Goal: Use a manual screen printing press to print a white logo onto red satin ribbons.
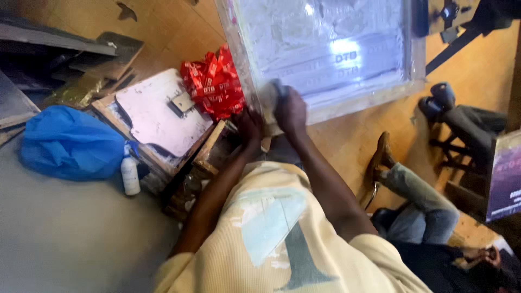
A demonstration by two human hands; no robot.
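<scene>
Screen frame (325, 54), wood-edged with pale mesh, stands tilted before us. Our right hand (291, 111) presses a grey rag (278, 89) against its lower rail, grip closed on the rag. Our left hand (251, 123) steadies the frame's corner; we cannot tell its grip. Red packets (214, 84) lie just left, a white bottle (129, 173) farther left beside a blue bag (70, 142).

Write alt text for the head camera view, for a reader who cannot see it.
Seen from above, a person in a cream shirt presses the right hand with a cloth onto the corner of a wooden-framed printing screen, the left hand gripping the frame edge beside it. Red printed bags, a blue plastic bag and a small white bottle lie to the left.
</scene>
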